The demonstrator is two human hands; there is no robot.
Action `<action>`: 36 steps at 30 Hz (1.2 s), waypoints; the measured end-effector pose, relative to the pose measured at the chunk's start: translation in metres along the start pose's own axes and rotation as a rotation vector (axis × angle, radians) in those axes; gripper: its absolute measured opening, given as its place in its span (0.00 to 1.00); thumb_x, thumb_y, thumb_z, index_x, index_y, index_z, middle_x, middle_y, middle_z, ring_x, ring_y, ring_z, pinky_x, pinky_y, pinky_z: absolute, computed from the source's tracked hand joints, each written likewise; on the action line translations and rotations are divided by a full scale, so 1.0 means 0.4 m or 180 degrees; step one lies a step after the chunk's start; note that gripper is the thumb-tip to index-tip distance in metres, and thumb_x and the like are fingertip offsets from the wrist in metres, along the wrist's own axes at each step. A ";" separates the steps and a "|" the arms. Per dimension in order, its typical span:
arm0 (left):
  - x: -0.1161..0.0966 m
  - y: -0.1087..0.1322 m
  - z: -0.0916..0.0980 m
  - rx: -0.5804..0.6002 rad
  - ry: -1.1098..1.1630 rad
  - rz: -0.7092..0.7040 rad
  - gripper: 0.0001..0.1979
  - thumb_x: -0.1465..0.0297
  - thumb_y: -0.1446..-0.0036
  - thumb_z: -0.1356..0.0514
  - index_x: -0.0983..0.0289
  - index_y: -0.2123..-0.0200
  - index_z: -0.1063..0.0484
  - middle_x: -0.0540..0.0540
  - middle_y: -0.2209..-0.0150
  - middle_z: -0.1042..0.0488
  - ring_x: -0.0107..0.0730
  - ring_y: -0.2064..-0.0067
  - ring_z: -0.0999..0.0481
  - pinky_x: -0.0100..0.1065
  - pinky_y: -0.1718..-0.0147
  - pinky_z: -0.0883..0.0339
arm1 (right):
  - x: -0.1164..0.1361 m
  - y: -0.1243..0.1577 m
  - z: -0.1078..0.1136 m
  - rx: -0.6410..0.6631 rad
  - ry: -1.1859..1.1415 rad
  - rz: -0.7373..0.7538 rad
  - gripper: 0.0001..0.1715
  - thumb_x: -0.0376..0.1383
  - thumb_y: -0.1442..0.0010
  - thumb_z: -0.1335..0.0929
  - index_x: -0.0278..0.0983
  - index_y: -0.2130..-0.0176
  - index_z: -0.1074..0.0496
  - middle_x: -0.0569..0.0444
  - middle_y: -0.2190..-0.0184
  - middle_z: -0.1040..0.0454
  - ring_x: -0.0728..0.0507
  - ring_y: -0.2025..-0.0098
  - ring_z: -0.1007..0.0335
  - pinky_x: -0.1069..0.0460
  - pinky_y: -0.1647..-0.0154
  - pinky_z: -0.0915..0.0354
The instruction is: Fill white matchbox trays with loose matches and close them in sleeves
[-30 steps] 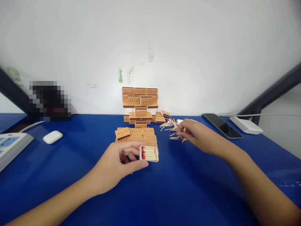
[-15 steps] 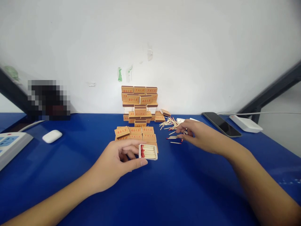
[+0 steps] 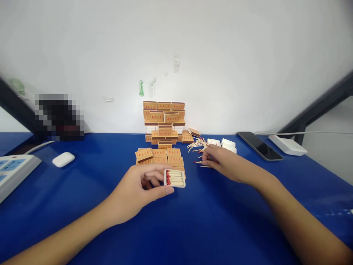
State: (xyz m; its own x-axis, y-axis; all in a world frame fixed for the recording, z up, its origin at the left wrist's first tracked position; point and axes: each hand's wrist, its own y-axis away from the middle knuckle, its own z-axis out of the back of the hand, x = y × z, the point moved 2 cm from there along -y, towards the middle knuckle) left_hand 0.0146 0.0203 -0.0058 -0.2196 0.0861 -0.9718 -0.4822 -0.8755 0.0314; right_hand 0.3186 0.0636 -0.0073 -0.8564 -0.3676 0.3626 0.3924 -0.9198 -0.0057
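Note:
My left hand (image 3: 138, 193) holds a white matchbox tray (image 3: 184, 181) by its near and far sides, thumb in front. Inside it lie several matches (image 3: 175, 178), their red heads to the left. My right hand (image 3: 224, 162) is low over the table with thumb and fingertips pinched at a match (image 3: 198, 162), whose red head sticks out to the left. Just beyond these fingers spreads a loose pile of matches (image 3: 196, 143). Behind the tray, several yellow matchboxes (image 3: 159, 153) lie in flat rows, partly covered by my left hand.
A stack of matchboxes (image 3: 164, 129) rises against the white wall. White matchbox trays (image 3: 228, 143) sit behind my right hand. At right are a phone (image 3: 259, 146) and a white box (image 3: 288, 145); at left, a white earbud case (image 3: 63, 159) and a power strip (image 3: 19, 175).
My right hand has moved slightly left and its fingertips have closed at a match. More of the white trays behind it shows. My left hand keeps the filled tray in nearly the same place.

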 end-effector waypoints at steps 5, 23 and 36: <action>0.000 0.001 0.001 -0.0018 0.0003 -0.0008 0.22 0.61 0.43 0.27 0.60 0.46 0.18 0.51 0.66 0.17 0.24 0.72 0.29 0.28 0.73 0.36 | 0.013 0.001 0.017 -0.0094 -0.0108 -0.0176 0.07 0.35 0.29 0.36 0.40 0.60 0.30 0.48 0.60 0.23 0.40 0.60 0.29 0.47 0.61 0.36; 0.007 0.001 0.005 -0.0030 -0.0101 -0.0123 0.21 0.60 0.42 0.27 0.59 0.47 0.18 0.51 0.66 0.19 0.26 0.72 0.26 0.29 0.73 0.34 | 0.003 -0.016 -0.016 -0.0166 0.0290 0.0247 0.12 0.36 0.27 0.38 0.39 0.64 0.30 0.45 0.57 0.26 0.39 0.57 0.28 0.44 0.57 0.33; -0.001 0.002 0.009 -0.0053 -0.0049 -0.0128 0.22 0.61 0.42 0.28 0.61 0.46 0.18 0.51 0.68 0.21 0.27 0.72 0.27 0.29 0.73 0.34 | 0.022 -0.008 0.012 -0.0611 0.0213 0.0212 0.18 0.37 0.27 0.39 0.39 0.44 0.26 0.45 0.56 0.18 0.38 0.59 0.22 0.45 0.59 0.31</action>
State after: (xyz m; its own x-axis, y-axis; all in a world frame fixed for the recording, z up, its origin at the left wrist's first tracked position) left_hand 0.0112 0.0213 -0.0047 -0.2134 0.1286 -0.9685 -0.4766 -0.8790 -0.0117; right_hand 0.3113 0.0640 0.0004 -0.8536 -0.4309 0.2928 0.3833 -0.9001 -0.2073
